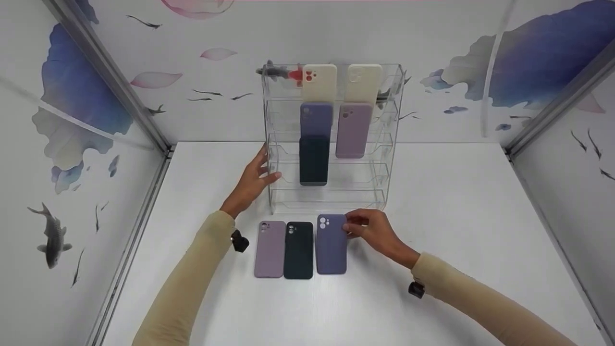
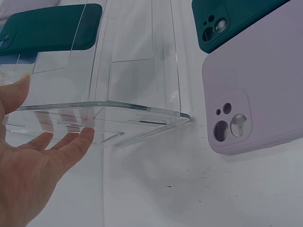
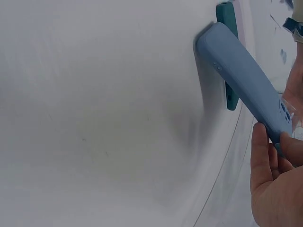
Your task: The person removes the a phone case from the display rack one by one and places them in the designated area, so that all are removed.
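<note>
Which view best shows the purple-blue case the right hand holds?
The head view: the purple-blue case shows nearly its whole back, camera holes included. Right wrist shows it obliquely, pinched by the right hand; left wrist misses it.

– head view: what's cut off?
– the left sleeve (image 1: 180, 290) at 7 o'clock, the right sleeve (image 1: 485, 298) at 5.
– and hidden?
– on the rack (image 1: 288, 190), the dark green case (image 1: 314, 161) covers the lower end of the blue-violet case (image 1: 316, 117); that case hides much of the foot of a cream case (image 1: 321, 85) near 12 o'clock.
– the black thing (image 1: 239, 241) on the left sleeve?
– too small to tell.
– left wrist view?
– crops the left hand (image 2: 35, 170) at 8 o'clock and a lilac case (image 2: 260, 85) at 3.
– right wrist view?
– the right hand (image 3: 279, 187) runs out of frame at 4 o'clock.
</note>
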Tool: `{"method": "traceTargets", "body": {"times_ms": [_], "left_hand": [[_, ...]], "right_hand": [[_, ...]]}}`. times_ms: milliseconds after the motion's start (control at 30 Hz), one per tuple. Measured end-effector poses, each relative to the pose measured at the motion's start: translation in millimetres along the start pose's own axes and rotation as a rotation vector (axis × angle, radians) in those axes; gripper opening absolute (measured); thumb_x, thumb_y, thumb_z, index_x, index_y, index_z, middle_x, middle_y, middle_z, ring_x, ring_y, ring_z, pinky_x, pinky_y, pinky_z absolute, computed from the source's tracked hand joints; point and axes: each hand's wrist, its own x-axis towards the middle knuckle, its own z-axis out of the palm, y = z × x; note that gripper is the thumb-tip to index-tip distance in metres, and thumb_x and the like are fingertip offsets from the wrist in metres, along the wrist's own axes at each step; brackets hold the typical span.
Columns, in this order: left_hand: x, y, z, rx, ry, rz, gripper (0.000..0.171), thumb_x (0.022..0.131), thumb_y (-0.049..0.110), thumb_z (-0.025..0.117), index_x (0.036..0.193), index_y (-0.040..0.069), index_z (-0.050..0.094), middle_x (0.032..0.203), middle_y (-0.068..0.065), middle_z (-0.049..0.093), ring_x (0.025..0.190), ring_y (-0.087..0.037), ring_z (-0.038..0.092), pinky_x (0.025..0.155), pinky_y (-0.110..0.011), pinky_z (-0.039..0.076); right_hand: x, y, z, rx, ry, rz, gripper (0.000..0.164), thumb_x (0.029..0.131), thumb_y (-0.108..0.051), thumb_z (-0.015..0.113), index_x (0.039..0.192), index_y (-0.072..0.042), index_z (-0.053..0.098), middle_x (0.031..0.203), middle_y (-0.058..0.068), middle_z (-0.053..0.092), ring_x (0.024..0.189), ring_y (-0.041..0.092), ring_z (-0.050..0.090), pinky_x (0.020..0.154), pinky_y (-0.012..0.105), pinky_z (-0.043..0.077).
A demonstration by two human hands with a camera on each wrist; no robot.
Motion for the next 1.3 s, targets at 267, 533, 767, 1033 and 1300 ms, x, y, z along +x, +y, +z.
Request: {"method": "traceTargets", "body": {"times_ms": [267, 533, 767, 1033, 1300], "left_hand": [[-1.0, 1.0, -0.3, 0.006, 0.0, 0.005, 0.097, 0.108, 0.016, 0.073, 0.179, 0.029, 0.009, 0.182, -0.019, 0.02, 0.159, -0.049, 0.037, 0.126, -0.063, 0.037], [-1.4, 1.1, 0.1, 0.008, -0.001, 0.008, 0.098, 0.108, 0.019, 0.074, 0.179, 0.03, 0.009, 0.182, -0.016, 0.022, 0.158, -0.043, 0.043, 0.125, -0.061, 0.039], [-1.4, 1.7, 0.0, 0.003, -0.002, 0.008, 0.097, 0.108, 0.018, 0.074, 0.179, 0.03, 0.01, 0.183, -0.015, 0.022, 0.158, -0.046, 0.04, 0.126, -0.062, 0.039], [-0.2, 0.5, -0.1, 0.011, 0.0, 0.015, 0.095, 0.109, 0.018, 0.072, 0.179, 0.029, 0.009, 0.182, -0.019, 0.02, 0.16, -0.05, 0.036, 0.127, -0.064, 0.036], [0.1, 0.8, 0.0, 0.0, -0.005, 0.004, 0.096, 0.109, 0.015, 0.072, 0.179, 0.031, 0.01, 0.182, -0.015, 0.024, 0.158, -0.048, 0.039, 0.125, -0.062, 0.039]], "right_hand": [[2.3, 6.6, 6.5, -0.037, -0.001, 0.004, 0.026, 0.099, 0.002, 0.079, 0.125, 0.005, 0.078, 0.108, 0.016, 0.08, 0.095, 0.029, 0.081, 0.078, 0.038, 0.068], [2.5, 14.5, 12.4, -0.033, 0.003, 0.052, 0.025, 0.099, 0.003, 0.079, 0.124, 0.008, 0.078, 0.105, 0.017, 0.08, 0.091, 0.026, 0.08, 0.078, 0.039, 0.068], [3.7, 22.0, 15.3, -0.026, 0.012, 0.078, 0.026, 0.1, 0.002, 0.079, 0.124, 0.011, 0.076, 0.107, 0.021, 0.079, 0.091, 0.03, 0.08, 0.077, 0.037, 0.068], [6.7, 24.5, 17.3, -0.034, 0.025, 0.091, 0.026, 0.099, 0.003, 0.079, 0.123, 0.012, 0.076, 0.105, 0.02, 0.079, 0.088, 0.027, 0.08, 0.076, 0.035, 0.068], [10.9, 28.4, 19.4, -0.16, 0.077, 0.089, 0.024, 0.098, -0.001, 0.082, 0.119, 0.01, 0.079, 0.104, 0.018, 0.081, 0.089, 0.025, 0.081, 0.078, 0.032, 0.066]]}}
